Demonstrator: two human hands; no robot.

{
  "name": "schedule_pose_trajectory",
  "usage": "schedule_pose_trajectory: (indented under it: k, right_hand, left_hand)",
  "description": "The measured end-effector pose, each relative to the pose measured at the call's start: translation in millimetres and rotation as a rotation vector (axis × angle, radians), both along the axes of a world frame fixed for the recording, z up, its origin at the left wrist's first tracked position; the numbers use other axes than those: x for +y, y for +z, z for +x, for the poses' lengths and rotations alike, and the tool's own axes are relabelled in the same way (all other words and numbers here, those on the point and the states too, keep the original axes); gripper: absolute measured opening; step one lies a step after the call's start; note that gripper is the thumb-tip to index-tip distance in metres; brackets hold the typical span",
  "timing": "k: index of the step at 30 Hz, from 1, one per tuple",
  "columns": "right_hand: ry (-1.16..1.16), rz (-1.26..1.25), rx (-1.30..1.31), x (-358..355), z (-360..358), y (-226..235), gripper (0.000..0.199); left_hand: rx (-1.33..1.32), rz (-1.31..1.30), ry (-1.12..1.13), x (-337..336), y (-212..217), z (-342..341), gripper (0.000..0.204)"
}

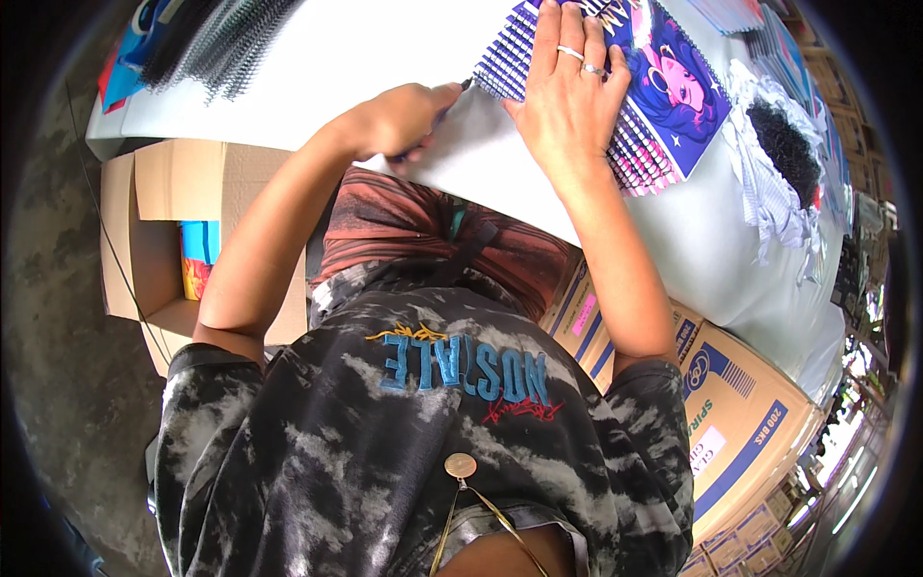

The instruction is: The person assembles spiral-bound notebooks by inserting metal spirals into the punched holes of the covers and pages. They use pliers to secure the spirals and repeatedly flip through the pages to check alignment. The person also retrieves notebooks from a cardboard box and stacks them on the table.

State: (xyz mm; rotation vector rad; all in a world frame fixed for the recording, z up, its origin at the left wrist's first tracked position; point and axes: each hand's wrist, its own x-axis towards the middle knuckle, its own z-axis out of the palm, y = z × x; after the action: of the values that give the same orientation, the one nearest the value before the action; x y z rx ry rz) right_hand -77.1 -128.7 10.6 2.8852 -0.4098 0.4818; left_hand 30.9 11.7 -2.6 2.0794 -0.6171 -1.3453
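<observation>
My right hand (574, 91), with rings on two fingers, lies flat on a stack of spiral notebooks (678, 91) with a purple and pink illustrated cover. Its fingers are stretched out over the rows of spiral bindings. My left hand (409, 120) is closed around a small dark-handled tool (440, 117), mostly hidden in the fist. The tool's dark tip reaches the left corner of the notebooks, at the ends of the spirals. From this view I cannot tell whether the tip grips a wire.
Loose black spiral coils (226, 43) lie on the white table (375, 48) at the far left. An opened cardboard box (144, 236) stands below at left. Black wire scraps (784, 154) sit on crumpled paper at right. Printed cartons (745, 423) stand beside me at lower right.
</observation>
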Motion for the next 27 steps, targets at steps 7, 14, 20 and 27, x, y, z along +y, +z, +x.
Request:
schedule_pose_trajectory:
  k: [7, 14, 20, 27]
  right_hand:
    - [0.151, 0.213, -0.148, -14.7, -7.9, 6.5, 0.085]
    - [-0.075, 0.691, -0.115, -181.2, 6.0, 71.5, 0.103]
    - [-0.264, 2.049, 0.262, -273.8, 0.0, -8.8, 0.082]
    - [0.087, 2.484, 0.005, -205.3, -48.7, -18.0, 0.062]
  left_hand:
    - [-0.395, 0.139, -0.240, 3.0, 24.9, 5.3, 0.054]
    - [-1.171, -0.122, 0.091, 29.9, -16.6, 25.2, 0.063]
    - [-0.075, -0.623, 0.085, -13.0, -18.3, -70.2, 0.083]
    - [0.259, -1.067, 0.315, -75.2, -58.7, -45.7, 0.080]
